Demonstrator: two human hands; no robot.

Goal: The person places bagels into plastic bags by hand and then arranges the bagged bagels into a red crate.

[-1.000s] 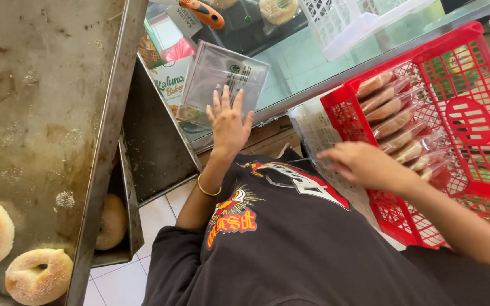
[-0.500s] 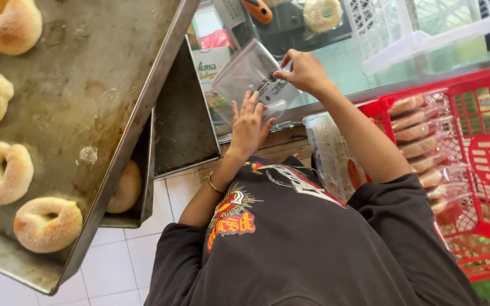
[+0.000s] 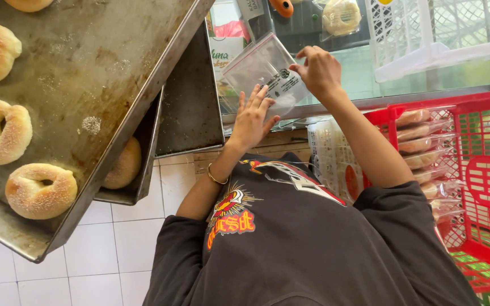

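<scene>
A clear plastic bag with a small dark label is tilted up over the glass counter. My right hand pinches its right edge near the label. My left hand, a thin bracelet on the wrist, lies flat against the bag's lower edge with the fingers spread. I cannot tell whether those fingers are inside the bag's mouth. The bag looks empty. My dark printed shirt fills the lower middle of the view.
A large metal tray with sugared ring doughnuts juts in at left, above a second tray. A red basket of bagged pastries stands at right. A white basket, a bagged doughnut and white floor tiles are also in view.
My right hand left the red basket, reached across and took the bag's edge, tilting it up. My left hand stayed on the bag. The view shifted, showing more of the doughnut tray.
</scene>
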